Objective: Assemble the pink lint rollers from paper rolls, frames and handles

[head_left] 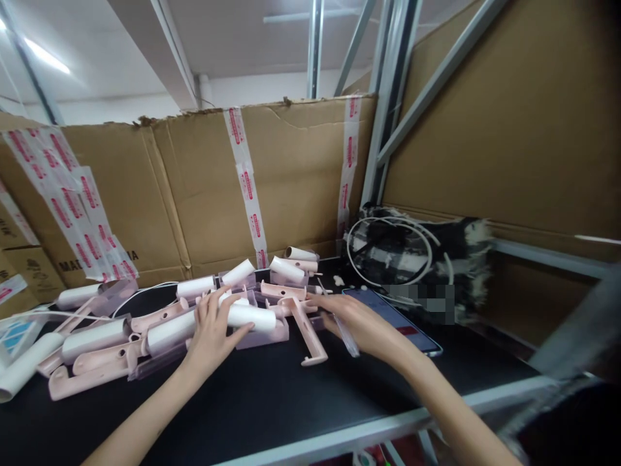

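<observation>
My left hand (211, 327) is closed over a white roll (251, 318), thumb on the near side and fingers spread over the far side. My right hand (354, 320) is curled beside the pink handles, its fingertips hidden or blurred. A clear plastic piece (347, 336), probably a cover, sticks out from under that hand. An angled pink handle (308, 330) lies between my hands, nearest the right fingertips. Behind it is another pink handle (284, 292). These look like lint roller parts.
More white rolls (97, 338), pink handles (92, 382) and clear covers pile up leftward on the black tabletop (233, 408). A phone (392, 320) lies right of my right hand. Behind it sit checked fabric (412, 252) and a coiled white cable (349, 249). Cardboard (301, 175) walls the back; a metal rail (330, 443) edges the front.
</observation>
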### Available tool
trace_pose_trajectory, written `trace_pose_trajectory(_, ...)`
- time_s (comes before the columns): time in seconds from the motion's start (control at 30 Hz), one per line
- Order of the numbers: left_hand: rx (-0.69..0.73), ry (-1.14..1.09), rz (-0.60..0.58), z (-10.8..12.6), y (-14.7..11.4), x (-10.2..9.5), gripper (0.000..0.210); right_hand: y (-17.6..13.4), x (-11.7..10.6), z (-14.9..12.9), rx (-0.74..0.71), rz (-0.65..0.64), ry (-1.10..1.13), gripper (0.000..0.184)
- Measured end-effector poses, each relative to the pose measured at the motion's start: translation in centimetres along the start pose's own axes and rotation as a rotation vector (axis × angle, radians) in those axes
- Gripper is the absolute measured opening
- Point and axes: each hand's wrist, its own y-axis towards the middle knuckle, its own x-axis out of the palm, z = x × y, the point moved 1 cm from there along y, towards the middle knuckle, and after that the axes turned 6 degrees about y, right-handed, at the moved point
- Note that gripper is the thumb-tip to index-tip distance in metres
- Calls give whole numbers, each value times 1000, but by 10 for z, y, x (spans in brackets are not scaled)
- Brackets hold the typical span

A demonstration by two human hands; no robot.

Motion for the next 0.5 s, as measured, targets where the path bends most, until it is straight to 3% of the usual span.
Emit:
trace_pose_trajectory(0.1, 84, 138, 94, 1, -3, -4, 44, -23, 5, 25, -12, -71, -292, 37)
trace_pose_trajectory(0.2, 127, 33, 74, 19, -6, -14, 37, -35, 4, 35, -57, -71, -443, 27)
trace_pose_trajectory(0.3, 16, -234, -215, 48, -9, -22, 32, -32, -7, 16, -187, 7, -475, 16)
trace_pose_trajectory(0.4, -209, -620, -539, 76, -10, -20, 47, -26, -11, -24, -313, 128, -465, 20)
trace_pose_trajectory(0.5, -339, -1075, -667, 92, -15, -14, 55, -34, 5, -66, -473, 163, -481, 29)
